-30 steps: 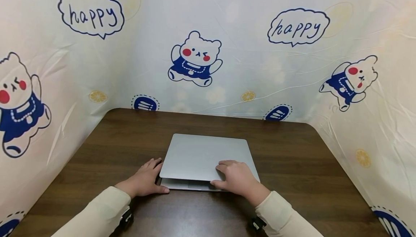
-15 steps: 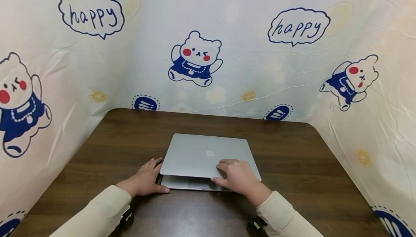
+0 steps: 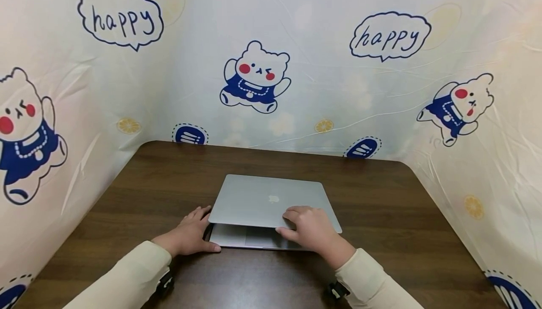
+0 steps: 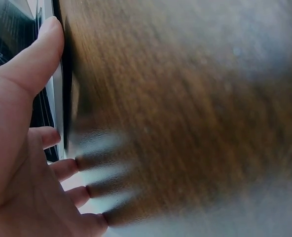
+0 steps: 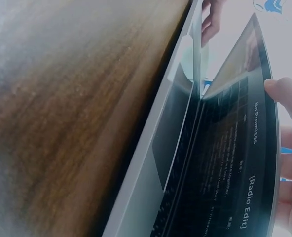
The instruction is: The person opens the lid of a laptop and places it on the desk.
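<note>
Lid raised higher | silver laptop, part-open | screen dark, lettered white

Table: brown, wood-grained, its far corners rounded. A silver laptop rests directly on it, roughly midway between the left and right sides, base flat, lid partly raised.

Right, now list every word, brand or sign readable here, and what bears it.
"happy": left speech bubble on backdrop
"happy": right speech bubble on backdrop
"No Promises": laptop screen
"[Radio Edit]": laptop screen
Apple logo, no lettering: laptop lid
Smaller screen lines: too blurred to read
</note>
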{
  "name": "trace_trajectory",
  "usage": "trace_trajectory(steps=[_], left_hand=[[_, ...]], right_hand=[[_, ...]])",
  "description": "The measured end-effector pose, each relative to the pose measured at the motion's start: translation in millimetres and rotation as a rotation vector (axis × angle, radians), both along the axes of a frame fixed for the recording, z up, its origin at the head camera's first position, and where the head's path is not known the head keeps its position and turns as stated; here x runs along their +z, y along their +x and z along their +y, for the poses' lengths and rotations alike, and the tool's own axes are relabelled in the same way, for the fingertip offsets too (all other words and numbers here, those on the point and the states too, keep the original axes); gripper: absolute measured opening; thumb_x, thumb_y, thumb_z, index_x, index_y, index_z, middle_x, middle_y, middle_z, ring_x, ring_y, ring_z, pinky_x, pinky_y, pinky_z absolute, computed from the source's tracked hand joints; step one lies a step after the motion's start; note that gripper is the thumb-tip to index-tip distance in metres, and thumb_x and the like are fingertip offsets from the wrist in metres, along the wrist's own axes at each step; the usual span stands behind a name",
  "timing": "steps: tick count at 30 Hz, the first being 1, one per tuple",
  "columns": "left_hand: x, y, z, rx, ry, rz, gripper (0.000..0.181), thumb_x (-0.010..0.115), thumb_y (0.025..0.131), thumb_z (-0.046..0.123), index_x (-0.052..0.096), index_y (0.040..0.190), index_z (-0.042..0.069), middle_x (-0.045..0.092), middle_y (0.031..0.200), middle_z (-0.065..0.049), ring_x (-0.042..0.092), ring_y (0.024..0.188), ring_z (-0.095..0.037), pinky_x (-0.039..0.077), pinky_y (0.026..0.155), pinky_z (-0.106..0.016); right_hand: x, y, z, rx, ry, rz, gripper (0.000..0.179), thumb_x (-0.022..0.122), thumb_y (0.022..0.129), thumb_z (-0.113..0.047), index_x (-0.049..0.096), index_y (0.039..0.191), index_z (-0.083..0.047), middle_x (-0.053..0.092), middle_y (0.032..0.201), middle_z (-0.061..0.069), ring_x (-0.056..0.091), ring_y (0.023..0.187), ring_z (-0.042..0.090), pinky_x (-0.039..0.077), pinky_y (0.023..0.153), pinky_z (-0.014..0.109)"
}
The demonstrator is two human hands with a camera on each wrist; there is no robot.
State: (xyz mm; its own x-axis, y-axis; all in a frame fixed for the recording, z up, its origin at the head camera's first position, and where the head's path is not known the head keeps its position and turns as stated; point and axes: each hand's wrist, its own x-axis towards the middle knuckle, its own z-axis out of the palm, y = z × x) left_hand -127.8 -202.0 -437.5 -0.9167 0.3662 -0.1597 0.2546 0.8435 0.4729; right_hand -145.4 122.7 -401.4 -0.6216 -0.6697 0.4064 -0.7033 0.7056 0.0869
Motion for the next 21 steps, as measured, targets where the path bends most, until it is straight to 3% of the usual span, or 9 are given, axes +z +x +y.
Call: trace_trajectory(steps=[14, 21], left_hand=[[-0.5, 0.4, 0.1, 0.010, -0.011, 0.003, 0.095, 0.080, 0.073, 0.049, 0.042, 0.140, -0.006, 0.029, 0.148, -0.031, 0.021, 0.136, -0.055, 0.023, 0.104, -0.068], [-2.2, -0.2, -0.8, 0.003, -0.018, 0.020, 0.095, 0.080, 0.072, 0.049, 0.043, 0.139, -0.007, 0.030, 0.146, -0.032, 0.022, 0.135, -0.056, 0.024, 0.103, -0.069]], right_hand=[[4.0, -3.4, 1.1, 0.047, -0.048, 0.092, 0.025, 0.074, 0.081, -0.041, 0.073, 0.085, -0.017, 0.072, 0.087, -0.005, 0.068, 0.073, 0.010, 0.052, 0.052, 0.027], [7.3, -3.9, 1.1, 0.048, -0.046, 0.088, 0.025, 0.074, 0.082, -0.042, 0.074, 0.086, -0.017, 0.073, 0.088, -0.004, 0.068, 0.074, 0.010, 0.052, 0.052, 0.026]])
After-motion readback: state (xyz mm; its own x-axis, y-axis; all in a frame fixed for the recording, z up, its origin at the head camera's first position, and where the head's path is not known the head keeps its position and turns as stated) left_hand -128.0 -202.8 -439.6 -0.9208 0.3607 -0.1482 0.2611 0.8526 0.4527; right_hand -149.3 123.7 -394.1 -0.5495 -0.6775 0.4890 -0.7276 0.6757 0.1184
